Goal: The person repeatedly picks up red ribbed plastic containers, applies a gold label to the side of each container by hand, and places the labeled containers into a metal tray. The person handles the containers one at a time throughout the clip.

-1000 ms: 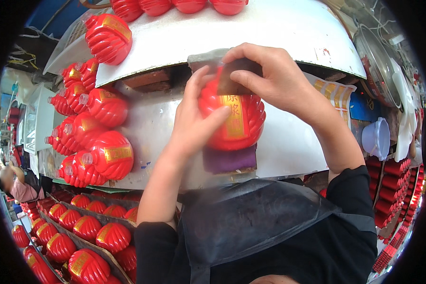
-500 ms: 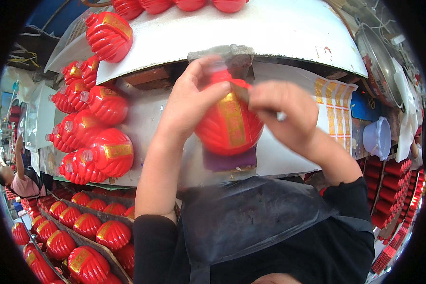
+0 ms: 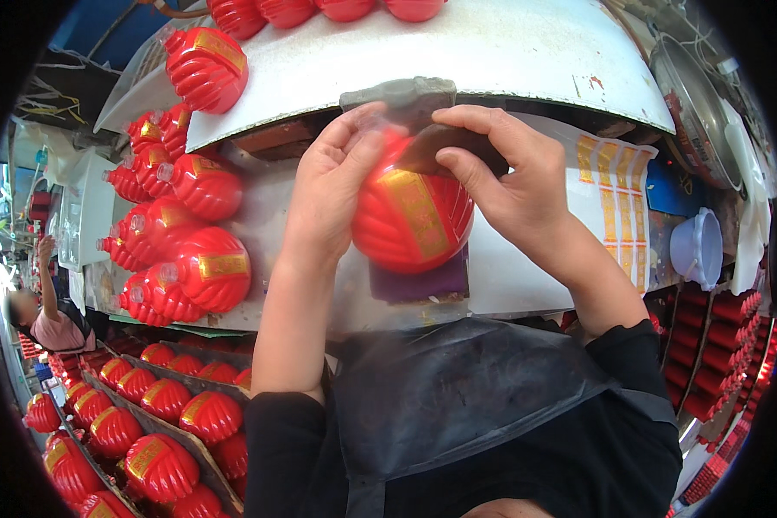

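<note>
A glossy red ribbed bottle (image 3: 373, 220) with a gold label (image 3: 423, 216) down its front rests over a purple pad (image 3: 416, 285). My left hand (image 3: 326, 181) is closed around the clear neck at its far end. In my right hand (image 3: 527, 173) a dark, flat scraper-like piece (image 3: 457, 148) is pinched between thumb and fingers, its tip at the upper part of the bottle near the label's top. That tip overlaps the bottle; whether it presses on it I cannot tell.
More red bottles (image 3: 207, 186) lie grouped at left, with others (image 3: 285, 9) on the white board (image 3: 492, 52). A sheet of gold labels (image 3: 613, 203) and a pale basin (image 3: 698, 250) are at right. Filled racks (image 3: 160, 397) stand lower left; another person (image 3: 56, 319) is beyond.
The bottle and its label have turned slightly in my left hand. My right hand has lifted its fingers, and the dark piece now shows broadside across the bottle's upper part.
</note>
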Demonstrator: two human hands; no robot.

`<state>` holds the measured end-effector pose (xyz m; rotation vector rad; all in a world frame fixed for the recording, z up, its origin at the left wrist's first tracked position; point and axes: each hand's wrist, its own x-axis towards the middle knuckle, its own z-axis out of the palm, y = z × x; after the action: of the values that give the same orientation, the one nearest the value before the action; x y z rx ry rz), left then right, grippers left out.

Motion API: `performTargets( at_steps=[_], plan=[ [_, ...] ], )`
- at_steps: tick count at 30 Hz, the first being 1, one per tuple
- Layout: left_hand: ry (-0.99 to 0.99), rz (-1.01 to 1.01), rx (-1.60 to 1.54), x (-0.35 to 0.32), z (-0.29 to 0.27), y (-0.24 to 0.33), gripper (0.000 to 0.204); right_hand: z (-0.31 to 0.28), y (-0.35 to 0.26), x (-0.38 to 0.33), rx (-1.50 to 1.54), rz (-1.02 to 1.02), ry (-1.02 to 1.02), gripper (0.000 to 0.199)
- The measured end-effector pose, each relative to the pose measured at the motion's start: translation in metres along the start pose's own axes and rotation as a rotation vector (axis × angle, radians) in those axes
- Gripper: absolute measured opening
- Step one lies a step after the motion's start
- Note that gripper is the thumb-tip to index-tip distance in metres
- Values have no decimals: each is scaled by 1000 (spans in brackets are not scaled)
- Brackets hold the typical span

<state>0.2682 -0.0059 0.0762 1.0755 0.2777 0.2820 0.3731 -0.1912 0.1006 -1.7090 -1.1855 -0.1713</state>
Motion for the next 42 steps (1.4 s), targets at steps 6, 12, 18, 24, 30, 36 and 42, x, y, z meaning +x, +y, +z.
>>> performTargets(
  at_steps=[6, 12, 18, 24, 30, 36, 42],
  plan=[
    [-2, 35, 35, -9, 4, 2, 39, -6, 0, 16, -106, 29, -64, 32],
    [39, 64, -70, -10, 2, 1, 28, -2, -10, 1, -154, -356, -30, 18],
    [182, 151, -44, -24, 13, -2, 22, 11, -42, -17, -110, -292, -125, 22],
    [220, 238, 13, -37, 25, -5, 22, -1, -36, -14, 31, 193, 111, 23],
    [253, 306, 87, -47, 30, -11, 24, -4, -38, -21, -99, 186, 174, 25],
    [284, 324, 178, -54, 38, 2, 24, -2, -54, -33, -83, -322, 35, 34],
    [343, 526, 145, -33, 27, 48, 23, -68, -38, -41, 195, 243, 197, 23]
  ],
)
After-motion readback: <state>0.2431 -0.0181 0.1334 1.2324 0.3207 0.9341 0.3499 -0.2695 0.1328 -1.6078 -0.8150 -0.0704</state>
